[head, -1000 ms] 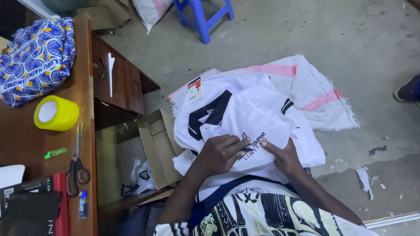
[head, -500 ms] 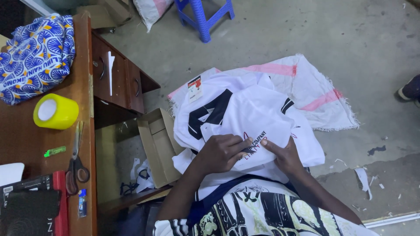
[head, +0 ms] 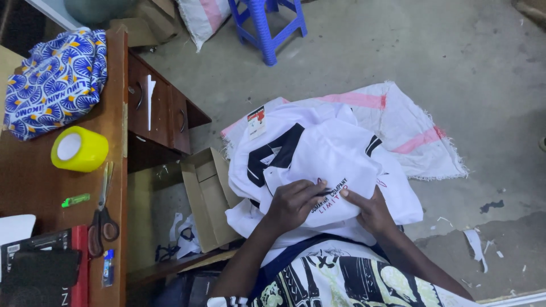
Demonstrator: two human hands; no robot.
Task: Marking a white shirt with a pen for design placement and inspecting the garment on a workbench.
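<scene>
A white shirt [head: 335, 162] with black trim and small printed lettering lies on my lap, on top of other white garments, one bearing a large black numeral [head: 273, 156]. My left hand [head: 293, 202] presses down on the shirt's near edge beside the lettering, fingers curled on the fabric. My right hand [head: 369, 210] pinches the same edge just to the right, index finger pointing at the print. Both hands hold the cloth.
A white and pink woven sack [head: 398, 119] lies on the concrete floor under the pile. An open cardboard box [head: 207, 196] sits to the left. The wooden desk [head: 116, 170] carries yellow tape [head: 79, 149], scissors [head: 102, 216] and blue patterned cloth [head: 57, 82]. A blue stool [head: 264, 23] stands behind.
Both hands have shifted slightly on the shirt's near edge; the shirt and pile stay where they were.
</scene>
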